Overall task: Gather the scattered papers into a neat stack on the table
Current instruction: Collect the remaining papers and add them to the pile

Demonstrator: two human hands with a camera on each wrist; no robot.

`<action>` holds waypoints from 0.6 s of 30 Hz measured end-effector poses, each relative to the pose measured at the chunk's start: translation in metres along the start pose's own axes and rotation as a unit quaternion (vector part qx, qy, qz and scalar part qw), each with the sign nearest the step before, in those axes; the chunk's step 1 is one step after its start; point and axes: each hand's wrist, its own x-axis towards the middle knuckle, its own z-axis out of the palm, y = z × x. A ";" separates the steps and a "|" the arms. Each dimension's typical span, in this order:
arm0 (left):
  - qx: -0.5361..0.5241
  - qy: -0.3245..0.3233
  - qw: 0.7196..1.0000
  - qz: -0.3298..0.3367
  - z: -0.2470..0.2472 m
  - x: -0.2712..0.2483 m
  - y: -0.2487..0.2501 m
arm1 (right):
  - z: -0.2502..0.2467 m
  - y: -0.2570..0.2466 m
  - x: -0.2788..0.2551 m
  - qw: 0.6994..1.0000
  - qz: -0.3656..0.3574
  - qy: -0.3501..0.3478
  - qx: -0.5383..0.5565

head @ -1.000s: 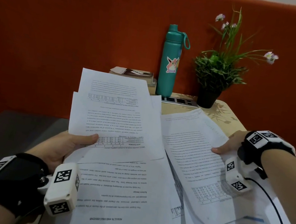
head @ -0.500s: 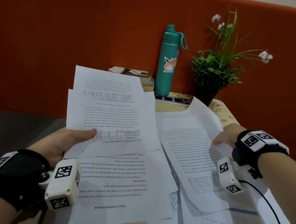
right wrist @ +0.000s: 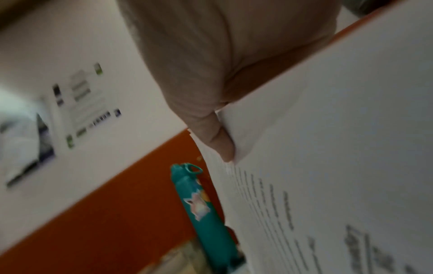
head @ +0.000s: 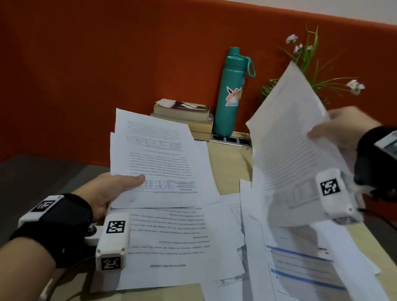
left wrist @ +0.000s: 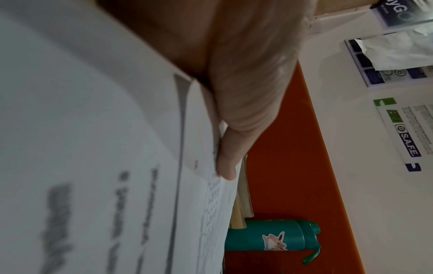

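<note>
Our right hand [head: 339,128] has just swept its sheet [head: 293,147] up off the table [head: 228,164]: half a second ago that page was only tilted up at its far edge, with its near part on the spread, and now it hangs steeply in the air on the right, blurred with motion, its top corner in front of the plant [head: 312,61]. In the right wrist view the thumb [right wrist: 218,133] is pressed onto the page's edge, so the hand is pinching it; the fingers behind the paper are hidden.

Our left hand [head: 109,189] has hardly moved. It holds its small bundle of pages [head: 155,160] raised over the left part of the table, thumb [left wrist: 236,129] clamped on top and fingers underneath, out of sight. The bundle is fanned, its edges not lined up.

With the sheet lifted we can see more loose papers [head: 303,270] on the near right, overlapping one another, and one large page [head: 167,242] lying flat under the left-hand bundle. The bottle [head: 231,91] and books [head: 182,113] stand at the far edge, clear of the work.

We judge the gathering well short of half done: one more page is on its way to the bundle, several lie scattered, and squaring the stack has yet to begin
</note>
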 end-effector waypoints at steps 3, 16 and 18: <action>0.001 0.000 1.000 -0.007 -0.001 0.003 -0.001 | -0.017 -0.026 -0.010 0.994 -0.004 -0.026 0.104; -0.027 -0.015 1.000 -0.002 -0.007 0.004 0.003 | 0.117 -0.024 -0.019 0.970 0.021 -0.220 0.099; -0.023 -0.023 0.999 0.003 -0.009 0.004 0.007 | 0.131 -0.036 -0.026 0.972 0.017 -0.219 0.082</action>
